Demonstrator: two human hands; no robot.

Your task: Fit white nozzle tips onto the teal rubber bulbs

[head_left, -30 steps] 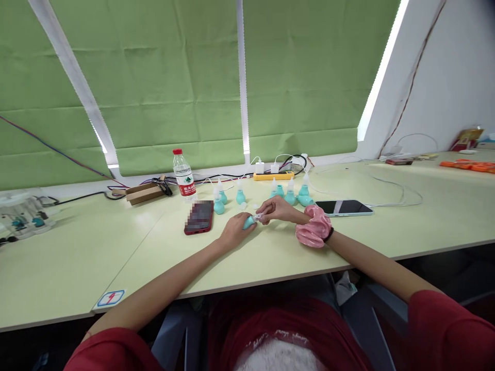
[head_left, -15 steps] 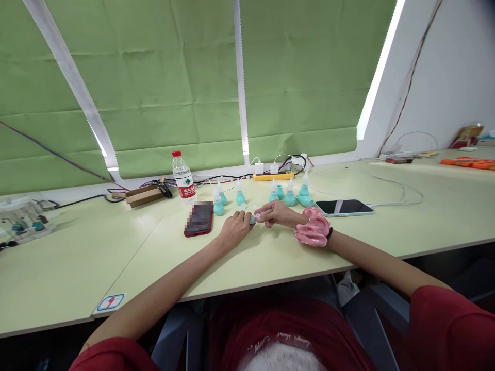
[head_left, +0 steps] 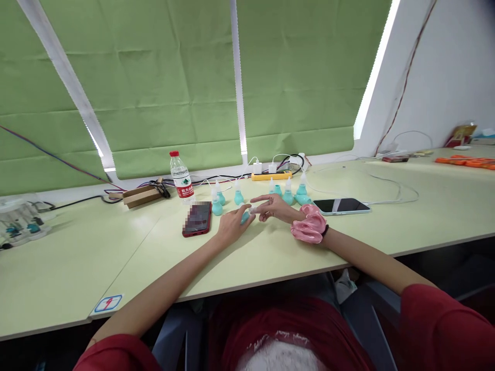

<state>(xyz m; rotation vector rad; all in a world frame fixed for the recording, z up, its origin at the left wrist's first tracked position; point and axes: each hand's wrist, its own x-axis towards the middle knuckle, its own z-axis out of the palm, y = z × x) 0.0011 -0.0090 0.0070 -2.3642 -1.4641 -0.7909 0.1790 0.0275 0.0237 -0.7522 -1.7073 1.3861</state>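
Note:
My left hand is closed round a small teal squeeze bulb on the pale green table. My right hand pinches the clear tip on that bulb's end, with its other fingers stretched out. A pink scrunchie sits on my right wrist. Just behind the hands stand several more teal bulbs with clear nozzles, in a loose row.
A red phone lies left of my hands and a second phone on a white cable lies to the right. A water bottle, a yellow power strip and cables line the back edge under green blinds.
Both hands have shifted slightly away from me with the bulb. My right hand's fingers have spread out more while still at the bulb's tip.

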